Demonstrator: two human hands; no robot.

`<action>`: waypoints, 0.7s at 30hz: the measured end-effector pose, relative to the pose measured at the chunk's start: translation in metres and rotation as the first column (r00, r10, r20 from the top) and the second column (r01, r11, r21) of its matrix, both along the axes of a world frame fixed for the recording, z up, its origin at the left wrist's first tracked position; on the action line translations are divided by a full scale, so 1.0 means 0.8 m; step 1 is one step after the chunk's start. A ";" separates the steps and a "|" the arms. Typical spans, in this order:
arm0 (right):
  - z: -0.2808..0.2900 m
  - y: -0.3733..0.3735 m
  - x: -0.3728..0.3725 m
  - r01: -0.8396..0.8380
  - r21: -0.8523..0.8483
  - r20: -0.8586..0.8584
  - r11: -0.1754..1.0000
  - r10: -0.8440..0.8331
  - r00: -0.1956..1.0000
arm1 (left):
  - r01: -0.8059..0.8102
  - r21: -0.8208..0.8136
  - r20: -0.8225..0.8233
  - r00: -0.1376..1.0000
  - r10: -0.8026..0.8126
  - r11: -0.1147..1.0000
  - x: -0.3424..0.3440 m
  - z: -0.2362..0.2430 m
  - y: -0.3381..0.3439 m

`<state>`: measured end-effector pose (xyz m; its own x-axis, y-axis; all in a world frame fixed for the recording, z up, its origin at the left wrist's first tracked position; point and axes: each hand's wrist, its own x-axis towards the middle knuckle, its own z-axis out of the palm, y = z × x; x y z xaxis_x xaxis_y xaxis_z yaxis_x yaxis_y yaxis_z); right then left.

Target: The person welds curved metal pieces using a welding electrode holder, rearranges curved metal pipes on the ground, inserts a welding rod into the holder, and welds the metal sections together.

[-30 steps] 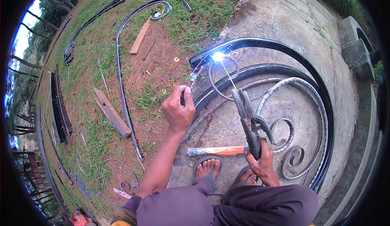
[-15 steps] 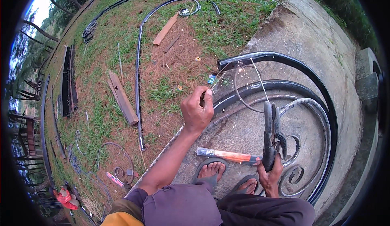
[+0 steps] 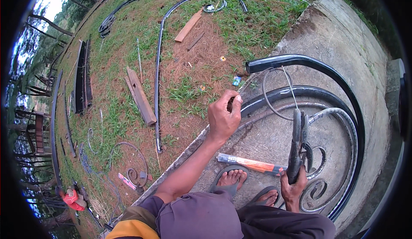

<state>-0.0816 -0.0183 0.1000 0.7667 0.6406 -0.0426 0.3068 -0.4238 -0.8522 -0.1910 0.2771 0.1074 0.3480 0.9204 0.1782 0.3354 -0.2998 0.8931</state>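
My right hand point(image 3: 294, 187) is closed around the black handle of a welding electrode holder point(image 3: 296, 142). A pale welding electrode point(image 3: 289, 82) is clamped in it, its tip near the underside of a curved black pipe point(image 3: 307, 60). Pinched in my left hand point(image 3: 225, 118) is a thin metal rod point(image 3: 249, 82) that slants up toward the same spot. There a thin metal ring point(image 3: 264, 94) meets or nearly meets the pipe; I cannot tell whether they are joined. A second black curved pipe point(image 3: 279, 93) and a grey metal scroll point(image 3: 349, 131) lie below it on the concrete.
An orange and clear electrode packet point(image 3: 253, 164) lies before my sandalled feet. To the left, on grass, are a long bent pipe point(image 3: 159, 71), wooden boards point(image 3: 141, 97) and dark metal channels point(image 3: 80, 78). The slab point(image 3: 330, 33) drops to a ditch at right. A person in red point(image 3: 74, 200) is at lower left.
Sparks and the small glow at the electrode tip are gone. The view has shifted, so the scene sits further right. Both hands keep their holds.
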 end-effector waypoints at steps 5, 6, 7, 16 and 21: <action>0.006 0.003 -0.002 -0.049 -0.031 0.058 0.998 0.051 0.997 | 0.019 -0.001 -0.079 0.997 -0.019 1.000 0.001 -0.003 0.001; 0.004 0.003 -0.002 -0.051 -0.031 0.056 0.998 0.053 0.997 | 0.026 -0.013 -0.120 0.992 -0.028 1.000 0.000 -0.004 0.001; 0.004 0.003 -0.001 -0.041 -0.025 0.047 0.999 0.042 0.998 | 0.023 -0.013 -0.122 0.992 -0.025 1.000 0.000 -0.004 0.000; -0.008 -0.009 -0.002 -0.025 0.060 0.082 0.998 0.020 0.996 | 0.010 0.079 -0.145 0.990 0.002 0.997 -0.006 0.005 -0.003; -0.014 -0.014 -0.001 -0.005 -0.081 0.075 0.997 0.011 0.997 | 0.040 0.033 -0.195 0.980 -0.033 0.999 -0.001 -0.012 -0.007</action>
